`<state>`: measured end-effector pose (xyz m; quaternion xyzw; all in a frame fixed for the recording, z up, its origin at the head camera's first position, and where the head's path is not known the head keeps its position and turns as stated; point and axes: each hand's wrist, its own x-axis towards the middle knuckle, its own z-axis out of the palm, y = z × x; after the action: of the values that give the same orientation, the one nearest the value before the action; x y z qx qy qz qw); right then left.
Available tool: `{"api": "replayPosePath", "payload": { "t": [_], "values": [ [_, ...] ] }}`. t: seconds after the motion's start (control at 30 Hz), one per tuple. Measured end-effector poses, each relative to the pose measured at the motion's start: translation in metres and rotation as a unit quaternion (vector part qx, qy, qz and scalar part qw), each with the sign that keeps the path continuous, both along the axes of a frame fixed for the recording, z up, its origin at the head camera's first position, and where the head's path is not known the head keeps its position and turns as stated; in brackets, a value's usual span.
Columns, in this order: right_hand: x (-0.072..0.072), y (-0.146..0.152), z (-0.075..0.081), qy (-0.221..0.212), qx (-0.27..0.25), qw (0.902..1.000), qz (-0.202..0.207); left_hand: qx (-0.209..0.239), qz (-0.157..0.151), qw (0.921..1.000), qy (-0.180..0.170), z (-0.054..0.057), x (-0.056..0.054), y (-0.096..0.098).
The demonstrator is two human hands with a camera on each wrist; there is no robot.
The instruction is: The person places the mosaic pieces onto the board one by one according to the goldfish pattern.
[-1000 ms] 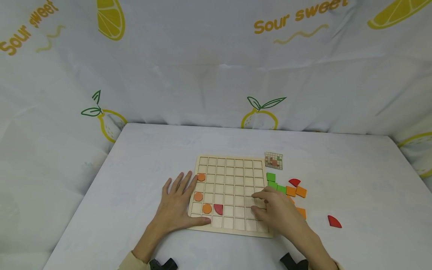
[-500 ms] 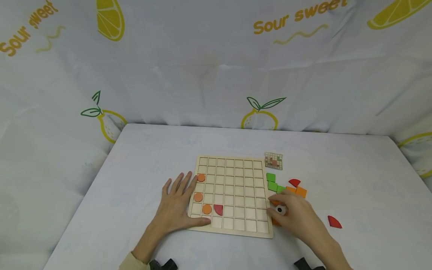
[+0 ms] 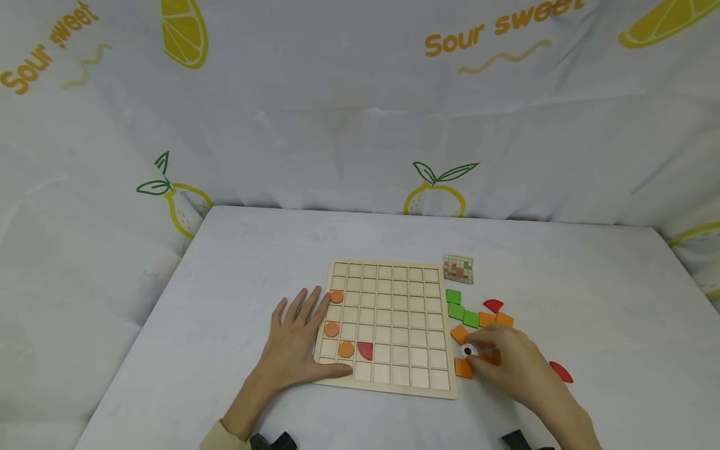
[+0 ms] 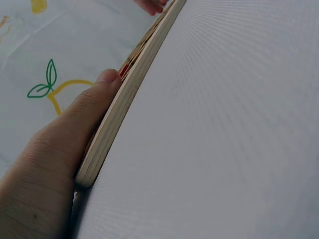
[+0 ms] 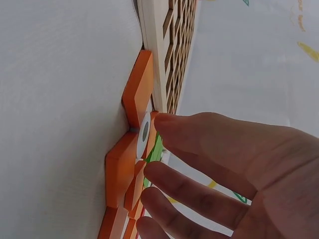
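Observation:
My left hand [image 3: 298,340] lies with spread fingers along the left side of the wooden grid board [image 3: 390,390], its thumb over the front rim. On the board sit three orange discs [image 3: 332,329] and a red quarter-circle piece [image 3: 365,350]. Off the board's right edge, my right hand [image 3: 514,362] hovers low over the loose pieces. A white disc with a dark centre [image 5: 144,135] lies among the orange tiles [image 5: 122,172], right by the thumb tip. Thumb and fingers stand apart in the right wrist view, gripping nothing.
Green square tiles [image 3: 456,311] and more orange tiles [image 3: 505,319] lie right of the board. Two red quarter-circles [image 3: 493,305] are farther right, one partly behind the right hand. A small printed grid card [image 3: 458,269] lies beyond the board's far right corner.
My right hand has moved from over the board's right side to the loose tiles beside it, uncovering the white disc. The left hand stays on the board.

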<state>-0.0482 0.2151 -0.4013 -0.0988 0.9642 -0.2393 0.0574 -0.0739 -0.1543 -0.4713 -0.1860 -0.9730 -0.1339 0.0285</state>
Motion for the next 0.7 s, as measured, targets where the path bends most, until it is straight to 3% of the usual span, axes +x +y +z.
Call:
{"api": "replayPosePath", "payload": {
  "t": [0.7],
  "values": [
    [-0.0037,0.0017,-0.0047,-0.036,0.002,0.9993,0.009,0.005,-0.002,1.0,-0.003,-0.0003,-0.0002,-0.0001]
  ]
}}
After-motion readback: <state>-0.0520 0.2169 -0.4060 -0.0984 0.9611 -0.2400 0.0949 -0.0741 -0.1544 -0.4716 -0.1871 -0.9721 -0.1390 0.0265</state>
